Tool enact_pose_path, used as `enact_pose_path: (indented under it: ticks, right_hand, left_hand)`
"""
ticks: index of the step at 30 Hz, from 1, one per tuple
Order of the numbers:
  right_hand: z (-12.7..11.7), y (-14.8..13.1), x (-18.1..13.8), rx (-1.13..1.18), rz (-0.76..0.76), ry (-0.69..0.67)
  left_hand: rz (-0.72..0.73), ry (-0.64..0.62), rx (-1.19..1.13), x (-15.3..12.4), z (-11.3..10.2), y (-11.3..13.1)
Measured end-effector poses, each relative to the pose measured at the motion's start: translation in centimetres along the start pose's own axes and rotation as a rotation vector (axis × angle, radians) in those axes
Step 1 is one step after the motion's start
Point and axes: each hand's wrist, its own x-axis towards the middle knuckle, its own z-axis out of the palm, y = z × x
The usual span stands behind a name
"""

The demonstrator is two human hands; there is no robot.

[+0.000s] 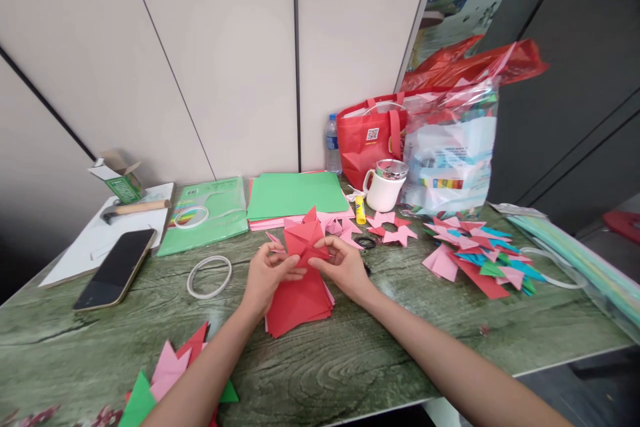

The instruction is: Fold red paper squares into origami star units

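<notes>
1. Head view, folded red paper (303, 235): one piece, held between both hands above the table (200, 330), over the far part of a red paper stack. A pointed tip faced away from the person, toward the pale wall panels. The long axis appeared to run from the person toward the panels; the near end was covered by fingers and could not be told exactly.
2. Left hand (273, 273): thumb and fingers narrowed, pinching the left side of the folded red paper.
3. Right hand (350, 267): thumb and index finger narrowed, pinching its right side.
4. Red paper stack (300, 303): lay flat below the hands, near edges slightly fanned, long axis running away from the person.
5. Pink folded pieces (345, 230): lay beyond the right hand, near a yellow tube (360, 210), upright, and a white mug (384, 190).
6. Ring of pink and red folded pieces (400, 235): lay in front of the mug.
7. Heap of multicoloured folded pieces (480, 250): at the right of the table.
8. Green sheets (300, 193): lay flat on pink ones, beyond the hands.
9. White tape roll (190, 280): flat, left of the left hand.
10. Black phone (117, 270): screen up, farther left, its long axis slanting away to the right.
</notes>
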Motion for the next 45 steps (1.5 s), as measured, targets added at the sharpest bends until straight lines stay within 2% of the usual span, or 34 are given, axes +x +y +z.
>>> enact_pose_path:
  ticks: [3,7,11,14,26,33,37,45]
  right_hand:
    - [0.18,0.05,-0.13,0.008,-0.001,-0.057]
    - [0.17,-0.05,-0.28,-0.003,-0.035,-0.133]
    - [-0.16,-0.56,-0.31,-0.132,-0.123,-0.213]
    - [-0.36,-0.71,-0.25,-0.208,-0.124,-0.260]
    - [-0.18,0.07,-0.24,-0.188,0.011,-0.191]
    - [-0.42,0.11,-0.10,-0.147,0.052,-0.212]
    - [-0.64,0.03,-0.12,-0.169,0.048,-0.230]
    - [-0.48,-0.37,-0.05,-0.173,0.019,-0.187]
  left_hand:
    - [-0.077,-0.042,0.033,-0.22,0.15,0.13]
    - [-0.069,-0.037,0.069,-0.35,0.13,0.14]
    - [-0.101,-0.047,0.071,-0.37,0.05,0.06]
    - [-0.112,-0.043,0.058,-0.41,0.06,0.11]
    - [-0.178,-0.091,0.033,-0.51,0.09,0.40]
    - [-0.199,-0.126,-0.039,-0.52,0.10,0.61]
    - [-0.220,-0.156,-0.034,-0.48,0.07,0.59]
    - [-0.255,-0.118,0.056,-0.56,0.19,0.64]
